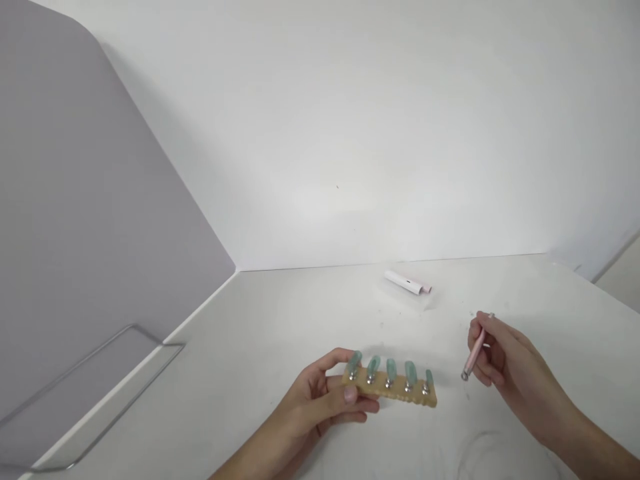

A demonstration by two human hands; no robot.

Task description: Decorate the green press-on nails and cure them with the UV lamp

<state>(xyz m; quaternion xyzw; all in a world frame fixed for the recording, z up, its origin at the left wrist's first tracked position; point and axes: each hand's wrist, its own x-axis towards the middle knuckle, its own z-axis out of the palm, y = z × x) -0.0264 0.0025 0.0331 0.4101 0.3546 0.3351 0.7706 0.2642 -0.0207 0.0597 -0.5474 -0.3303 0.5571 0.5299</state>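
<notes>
The left hand (317,399) pinches a board (399,391) by one end, likely keeping its green nails (391,367) uncovered, while the right hand (515,373) clamps a pink pen (475,353).

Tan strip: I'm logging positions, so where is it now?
In the head view, the tan strip is in the left hand, low, just right of centre, left of the pink tool in the right hand.

White table (280,307). Carries a clear box (425,303) toward the back edge, right of centre, set at an angle. Shows small specks (382,325) just in front of the box and more farther right, plus faint curved marks (485,434) near the front right; can't tell whether smudges or strands.
</notes>
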